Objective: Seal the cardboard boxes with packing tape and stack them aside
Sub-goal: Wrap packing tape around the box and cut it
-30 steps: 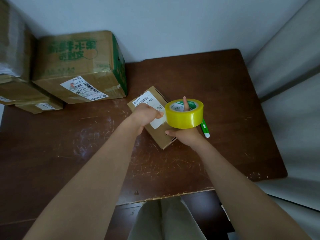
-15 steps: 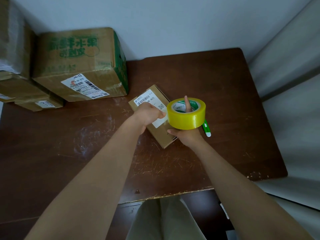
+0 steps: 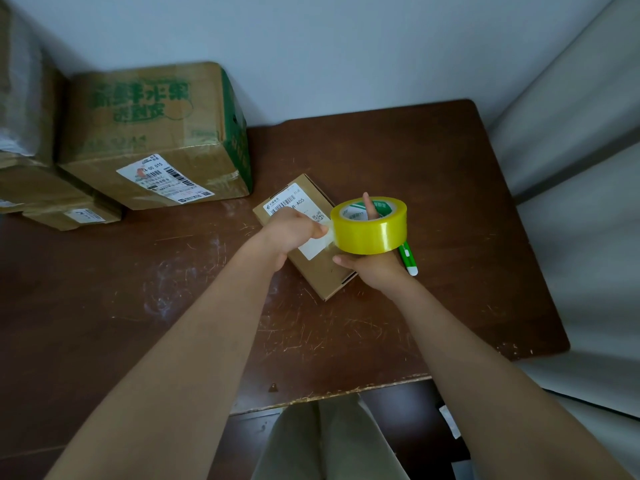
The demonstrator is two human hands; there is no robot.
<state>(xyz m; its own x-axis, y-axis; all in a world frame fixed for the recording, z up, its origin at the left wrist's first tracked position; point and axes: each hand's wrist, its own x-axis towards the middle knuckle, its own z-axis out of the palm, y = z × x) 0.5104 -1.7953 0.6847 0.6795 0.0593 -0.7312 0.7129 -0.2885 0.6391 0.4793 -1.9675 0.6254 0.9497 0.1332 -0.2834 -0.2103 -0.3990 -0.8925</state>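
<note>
Nearest, the person's legs in pale trousers (image 3: 322,441) are showing under the near edge of the table (image 3: 104,306), a dark brown top w/ lots of pale scratches. Both bare forearms are reaching out from the near corners toward the middle.

Right hand (image 3: 375,270) is holding up the roll of tape (image 3: 369,225), yellowish and see-through, w/ one finger poking up thru the core and the thumb curling under the roll's near side. The roll is hanging above the table, over the right part of the small box (image 3: 311,271), not resting on it. Left hand (image 3: 291,228) is curled, pinching the loose end of the tape at the roll's left side; a short clear strip is stretching between its fingertips and the roll. That hand is sitting over the small box's top, but can't tell if it's touching the cardboard.

Small box is lying flat mid-table, turned at an angle, w/ a white shipping label (image 3: 287,202) on its far end, partly hidden by the left hand. Just right of it, mostly behind the roll and right hand, a green and white pen (image 3: 407,259) is lying on the table.

Farther left, a big box (image 3: 152,133) w/ green printing and a white barcode label is standing at the far left, against the wall (image 3: 346,46). Left of that, more boxes are stacking up at the frame edge: a flat small one (image 3: 69,218) on the table nearest the viewer, and taller ones (image 3: 24,116) behind, partly cut off. At far right, pale grey cushioned surfaces (image 3: 571,133) are running alongside the table.
</note>
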